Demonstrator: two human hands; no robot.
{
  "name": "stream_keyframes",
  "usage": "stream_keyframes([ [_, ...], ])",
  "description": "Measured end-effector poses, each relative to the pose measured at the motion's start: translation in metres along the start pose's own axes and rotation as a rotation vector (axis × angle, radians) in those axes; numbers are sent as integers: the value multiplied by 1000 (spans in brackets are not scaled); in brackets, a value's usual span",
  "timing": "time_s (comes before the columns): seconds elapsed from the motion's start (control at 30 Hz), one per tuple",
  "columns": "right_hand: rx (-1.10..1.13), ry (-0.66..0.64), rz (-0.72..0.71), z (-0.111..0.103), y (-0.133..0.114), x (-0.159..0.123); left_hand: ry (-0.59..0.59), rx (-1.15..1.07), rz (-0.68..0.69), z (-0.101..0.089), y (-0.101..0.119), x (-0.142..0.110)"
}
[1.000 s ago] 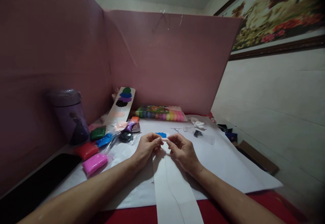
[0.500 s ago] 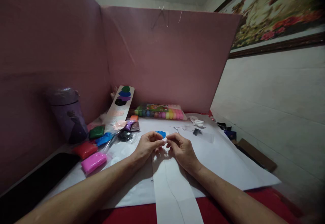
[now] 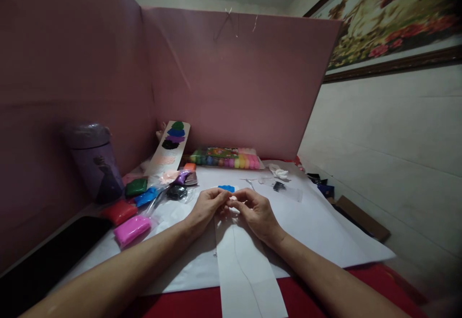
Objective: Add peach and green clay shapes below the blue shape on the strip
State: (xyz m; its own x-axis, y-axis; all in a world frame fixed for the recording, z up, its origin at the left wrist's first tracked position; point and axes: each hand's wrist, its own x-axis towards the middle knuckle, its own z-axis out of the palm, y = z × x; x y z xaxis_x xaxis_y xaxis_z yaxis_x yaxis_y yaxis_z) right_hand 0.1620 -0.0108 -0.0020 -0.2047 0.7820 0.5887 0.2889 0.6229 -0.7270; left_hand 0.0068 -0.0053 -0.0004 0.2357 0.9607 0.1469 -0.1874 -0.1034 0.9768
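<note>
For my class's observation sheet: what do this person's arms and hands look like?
The left hand and right hand are bare; no gloves or rings show. The forearms taper toward the hands, with no sleeves, watch or bracelet in view.

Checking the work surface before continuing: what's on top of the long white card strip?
On the card strip are a blue patch at the far end and a thin dark line. The left hand and right hand hold a small pale piece and hide whatever lies beneath them.

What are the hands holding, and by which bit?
The left hand and right hand pinch a small pale lump between them; which part each grips is hidden.
</note>
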Motion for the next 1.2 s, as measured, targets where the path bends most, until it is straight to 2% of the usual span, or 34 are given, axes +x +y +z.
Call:
stream_keyframes([
  [0.13, -81, -20, -47, 0, 1, -2, -72, 0, -18, 0, 0, 1],
  [0.4, -162, -6, -103, 0, 0, -3, -51, -74, 45, -5, -4, 2],
  [0.6, -195, 8, -175, 0, -2, -2, -68, -43, 11, -3, -4, 2],
  [0.73, -203, 2, -169, -1, -1, -2, -84, -28, 17, -4, -5, 2],
  [0.87, -227, -3, -125, -1, 1, -1, -44, -42, 44, -5, -4, 2],
  [1.2, -261, 3, -151, -2, 0, -2, -60, -55, 17, -4, -3, 1],
])
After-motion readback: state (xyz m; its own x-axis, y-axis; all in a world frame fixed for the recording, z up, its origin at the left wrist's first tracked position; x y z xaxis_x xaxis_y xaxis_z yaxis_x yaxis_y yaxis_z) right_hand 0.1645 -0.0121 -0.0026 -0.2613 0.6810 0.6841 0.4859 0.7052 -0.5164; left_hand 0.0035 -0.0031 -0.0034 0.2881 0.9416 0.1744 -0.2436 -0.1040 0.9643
